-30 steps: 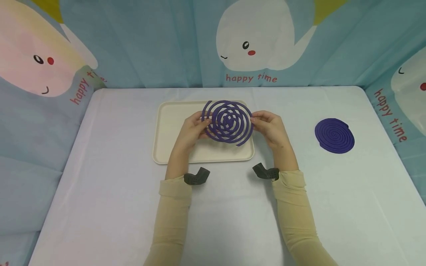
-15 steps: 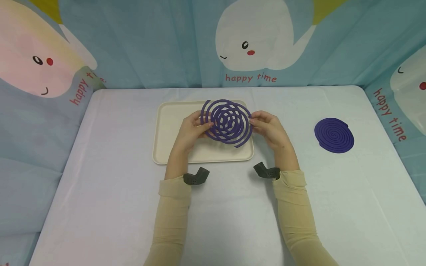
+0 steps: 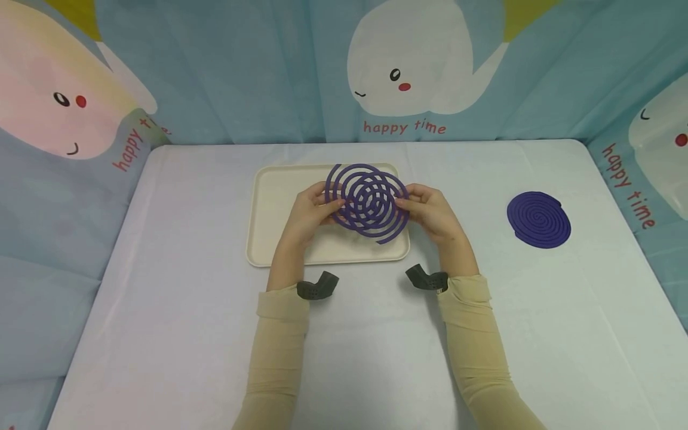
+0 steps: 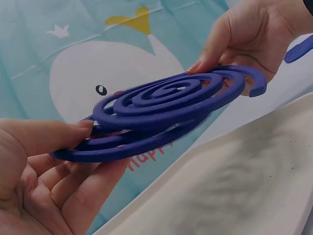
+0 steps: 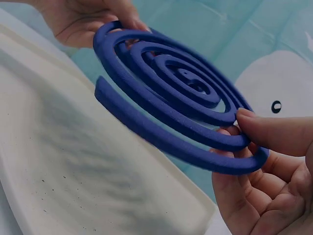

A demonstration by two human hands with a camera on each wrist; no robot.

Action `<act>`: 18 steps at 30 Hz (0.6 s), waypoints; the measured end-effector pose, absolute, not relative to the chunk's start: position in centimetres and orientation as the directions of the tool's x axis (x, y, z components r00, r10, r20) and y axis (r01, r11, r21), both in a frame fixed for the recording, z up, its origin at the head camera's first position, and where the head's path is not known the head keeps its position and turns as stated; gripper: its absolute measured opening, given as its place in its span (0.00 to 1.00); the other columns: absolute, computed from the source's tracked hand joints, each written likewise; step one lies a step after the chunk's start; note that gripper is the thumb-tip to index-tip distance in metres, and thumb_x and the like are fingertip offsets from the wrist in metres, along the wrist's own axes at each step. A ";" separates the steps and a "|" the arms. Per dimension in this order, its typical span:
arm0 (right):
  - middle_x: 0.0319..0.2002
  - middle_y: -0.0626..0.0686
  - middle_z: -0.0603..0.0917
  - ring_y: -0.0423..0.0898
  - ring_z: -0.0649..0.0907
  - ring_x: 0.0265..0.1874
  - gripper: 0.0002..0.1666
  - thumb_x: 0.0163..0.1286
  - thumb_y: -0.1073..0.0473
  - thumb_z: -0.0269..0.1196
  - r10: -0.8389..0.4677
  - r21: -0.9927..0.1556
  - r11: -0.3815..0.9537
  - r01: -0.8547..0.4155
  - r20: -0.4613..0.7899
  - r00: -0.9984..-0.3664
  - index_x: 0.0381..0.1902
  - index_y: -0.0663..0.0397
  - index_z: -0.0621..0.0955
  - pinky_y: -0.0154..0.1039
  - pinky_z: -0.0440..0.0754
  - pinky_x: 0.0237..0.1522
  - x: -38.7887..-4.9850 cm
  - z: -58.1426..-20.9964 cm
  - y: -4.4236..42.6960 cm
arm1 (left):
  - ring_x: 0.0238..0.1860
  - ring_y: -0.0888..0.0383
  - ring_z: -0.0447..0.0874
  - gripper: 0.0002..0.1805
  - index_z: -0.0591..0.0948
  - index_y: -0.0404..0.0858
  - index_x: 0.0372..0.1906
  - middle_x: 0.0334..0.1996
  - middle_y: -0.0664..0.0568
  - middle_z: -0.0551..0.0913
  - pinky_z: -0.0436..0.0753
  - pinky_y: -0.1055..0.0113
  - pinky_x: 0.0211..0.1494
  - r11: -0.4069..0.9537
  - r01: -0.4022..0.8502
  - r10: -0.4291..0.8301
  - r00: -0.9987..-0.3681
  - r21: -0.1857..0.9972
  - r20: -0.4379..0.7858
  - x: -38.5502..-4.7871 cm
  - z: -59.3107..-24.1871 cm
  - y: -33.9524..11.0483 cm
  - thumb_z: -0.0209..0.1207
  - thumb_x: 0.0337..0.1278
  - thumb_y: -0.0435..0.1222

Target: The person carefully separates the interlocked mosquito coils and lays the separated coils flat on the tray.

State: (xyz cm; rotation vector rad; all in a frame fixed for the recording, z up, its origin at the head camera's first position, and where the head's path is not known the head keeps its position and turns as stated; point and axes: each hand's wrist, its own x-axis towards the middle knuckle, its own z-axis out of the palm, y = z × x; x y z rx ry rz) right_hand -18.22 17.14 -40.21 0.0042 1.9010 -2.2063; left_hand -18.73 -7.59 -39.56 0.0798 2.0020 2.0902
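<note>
Two purple-blue mosquito coils overlap, partly pulled apart, held up above a cream tray (image 3: 276, 239). My left hand (image 3: 303, 218) pinches the outer rings of the lower coil (image 4: 112, 154) between thumb and fingers. On the other side my right hand (image 3: 432, 212) grips the outer rings of the upper coil (image 5: 151, 131), thumb on top and fingers beneath. Their turns cross in the middle, and I cannot tell whether they still interlock there. A flat, tightly wound mosquito coil disc (image 3: 539, 220) lies on the white table to the right.
Dark specks lie on the tray floor in the right wrist view. The white table (image 3: 177, 334) extends around the tray. A blue curtain (image 3: 258, 71) with whale prints hangs behind it. Dark wrist mounts (image 3: 318, 285) sit at both cuffs.
The right hand's thumb has moved inward over the rings. The right-hand coil has shifted slightly towards me against the other one. My left hand has barely moved.
</note>
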 end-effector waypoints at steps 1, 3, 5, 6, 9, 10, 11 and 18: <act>0.25 0.47 0.85 0.40 0.82 0.24 0.11 0.63 0.76 0.57 -0.163 -0.975 -0.135 0.175 -0.152 -0.975 0.31 0.56 0.78 0.32 0.82 0.32 -18.3 -40.2 17.1 | 0.31 0.59 0.85 0.21 0.73 0.29 0.56 0.44 0.33 0.82 0.85 0.67 0.32 -0.030 -0.136 0.211 -0.969 0.990 -0.127 -18.7 -39.5 -7.7 0.60 0.57 0.26; 0.25 0.47 0.85 0.40 0.82 0.24 0.12 0.63 0.76 0.57 -0.146 -0.974 -0.145 0.175 -0.154 -0.977 0.30 0.55 0.79 0.32 0.82 0.32 -18.3 -40.3 17.2 | 0.30 0.59 0.85 0.20 0.74 0.29 0.56 0.43 0.33 0.82 0.85 0.67 0.32 -0.033 -0.129 0.203 -0.972 0.991 -0.120 -18.7 -39.5 -7.9 0.60 0.57 0.26; 0.25 0.47 0.85 0.40 0.81 0.24 0.12 0.63 0.76 0.57 -0.128 -0.972 -0.155 0.176 -0.157 -0.979 0.30 0.54 0.79 0.31 0.82 0.32 -18.4 -40.3 17.3 | 0.30 0.59 0.85 0.20 0.74 0.29 0.55 0.42 0.34 0.83 0.85 0.66 0.32 -0.039 -0.124 0.198 -0.974 0.992 -0.114 -18.7 -39.5 -8.2 0.60 0.57 0.25; 0.25 0.47 0.85 0.40 0.81 0.24 0.12 0.63 0.76 0.57 -0.121 -0.970 -0.161 0.180 -0.161 -0.980 0.29 0.54 0.79 0.31 0.82 0.32 -18.4 -40.4 17.3 | 0.29 0.59 0.85 0.19 0.74 0.28 0.55 0.42 0.35 0.83 0.85 0.66 0.32 -0.042 -0.121 0.197 -0.974 0.992 -0.111 -18.7 -39.5 -8.3 0.59 0.57 0.25; 0.25 0.47 0.85 0.40 0.81 0.25 0.12 0.63 0.75 0.58 -0.107 -0.966 -0.174 0.190 -0.173 -0.979 0.29 0.54 0.80 0.31 0.82 0.32 -18.5 -40.4 17.5 | 0.29 0.59 0.85 0.19 0.74 0.28 0.55 0.39 0.38 0.84 0.85 0.66 0.33 -0.052 -0.122 0.197 -0.974 0.991 -0.109 -18.8 -39.5 -8.6 0.59 0.57 0.25; 0.26 0.47 0.85 0.40 0.81 0.25 0.12 0.63 0.75 0.58 -0.103 -0.965 -0.176 0.193 -0.177 -0.979 0.29 0.54 0.80 0.31 0.82 0.33 -18.5 -40.4 17.6 | 0.28 0.59 0.85 0.19 0.74 0.28 0.55 0.38 0.40 0.85 0.85 0.66 0.33 -0.052 -0.124 0.196 -0.974 0.991 -0.112 -18.8 -39.5 -8.7 0.59 0.57 0.25; 0.26 0.47 0.85 0.40 0.82 0.25 0.11 0.63 0.75 0.58 -0.099 -0.965 -0.174 0.195 -0.180 -0.979 0.30 0.54 0.80 0.31 0.82 0.33 -18.4 -40.4 17.6 | 0.28 0.59 0.85 0.19 0.74 0.29 0.55 0.37 0.42 0.85 0.85 0.66 0.33 -0.052 -0.124 0.194 -0.975 0.991 -0.112 -18.8 -39.6 -8.8 0.59 0.57 0.25; 0.26 0.47 0.85 0.39 0.81 0.26 0.10 0.64 0.74 0.58 -0.079 -0.962 -0.169 0.213 -0.202 -0.976 0.31 0.55 0.79 0.29 0.81 0.34 -18.4 -40.5 17.7 | 0.27 0.60 0.85 0.18 0.73 0.28 0.54 0.31 0.52 0.85 0.85 0.68 0.32 -0.069 -0.118 0.165 -0.981 0.991 -0.105 -18.9 -39.8 -9.6 0.58 0.58 0.25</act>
